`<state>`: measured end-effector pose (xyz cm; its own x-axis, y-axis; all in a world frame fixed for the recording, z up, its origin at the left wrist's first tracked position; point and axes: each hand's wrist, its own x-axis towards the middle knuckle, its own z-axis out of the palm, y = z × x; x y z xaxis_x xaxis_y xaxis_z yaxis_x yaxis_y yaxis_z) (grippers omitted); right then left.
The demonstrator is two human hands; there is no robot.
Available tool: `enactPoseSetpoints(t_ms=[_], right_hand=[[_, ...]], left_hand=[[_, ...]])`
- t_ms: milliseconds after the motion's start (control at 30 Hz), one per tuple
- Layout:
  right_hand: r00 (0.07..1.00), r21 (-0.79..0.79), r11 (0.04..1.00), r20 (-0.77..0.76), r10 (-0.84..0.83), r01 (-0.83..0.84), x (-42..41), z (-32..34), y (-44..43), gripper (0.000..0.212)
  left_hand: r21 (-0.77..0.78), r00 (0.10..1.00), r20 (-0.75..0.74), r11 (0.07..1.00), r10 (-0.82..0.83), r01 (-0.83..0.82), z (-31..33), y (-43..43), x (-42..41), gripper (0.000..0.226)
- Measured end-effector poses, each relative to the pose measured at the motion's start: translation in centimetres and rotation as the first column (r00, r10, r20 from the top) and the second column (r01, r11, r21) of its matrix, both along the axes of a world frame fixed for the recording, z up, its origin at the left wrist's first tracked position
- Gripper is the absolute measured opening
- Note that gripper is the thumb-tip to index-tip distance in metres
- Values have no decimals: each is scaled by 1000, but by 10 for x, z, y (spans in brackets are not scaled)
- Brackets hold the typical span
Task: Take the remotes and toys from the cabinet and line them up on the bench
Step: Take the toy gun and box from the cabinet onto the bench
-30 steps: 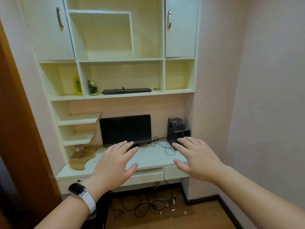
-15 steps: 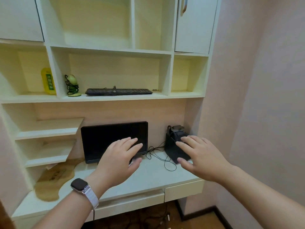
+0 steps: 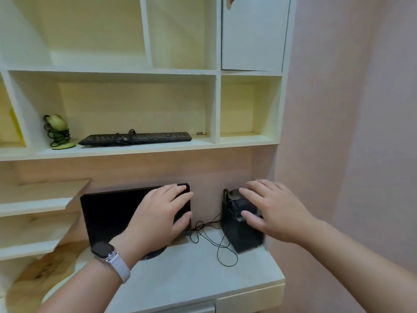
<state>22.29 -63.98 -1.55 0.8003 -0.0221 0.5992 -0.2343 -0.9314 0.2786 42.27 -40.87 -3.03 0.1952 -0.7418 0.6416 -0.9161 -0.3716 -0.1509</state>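
A cream cabinet (image 3: 126,72) with open shelves fills the view. My left hand (image 3: 158,215), with a watch on its wrist, hovers open in front of a black monitor (image 3: 108,213) on the white desk top (image 3: 185,272). My right hand (image 3: 273,211) is open, fingers spread, over a black box-shaped device (image 3: 239,231) at the desk's right end. Neither hand holds anything. No remote is visible. A small green figure wrapped in dark cord (image 3: 57,131) stands on the middle shelf at the left.
A black keyboard (image 3: 135,138) and a small battery (image 3: 200,133) lie on the middle shelf. A yellow object (image 3: 17,127) shows at the left edge. Thin black cables (image 3: 212,236) trail between monitor and device. A closed door (image 3: 253,32) is upper right; a pink wall (image 3: 349,132) stands at the right.
The view has closed in on the cabinet and desk. Both hands have moved forward, the left now before the monitor, the right over the black device.
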Motion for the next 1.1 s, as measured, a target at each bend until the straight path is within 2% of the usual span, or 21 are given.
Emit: enactPoseSetpoints(t_ms=[233,400,500,700,867,1100], right_hand=[[995,-65,994,24,94,-92,29,43,-92,55],[988,-136,981,51,146,-138,54,72,-122,56],[983,-162,975,82,165,-150,73,96,-133,55],[974,-271,954,150,170,-125,122,150,-145,54],[975,-398,917,189,118,-34,163,205,-148,55],[979,-510,854,204,4,103,216,276,-154,53]], left_hand=[[4,991,75,994,109,-110,45,-65,-5,47],[16,973,187,990,135,-141,69,-94,6,47],[-38,965,224,991,135,-129,86,-109,25,47],[-161,945,317,987,75,-24,130,-150,81,40],[-206,918,397,974,-8,98,178,-194,131,42],[-242,815,561,913,-144,328,237,-248,195,38]])
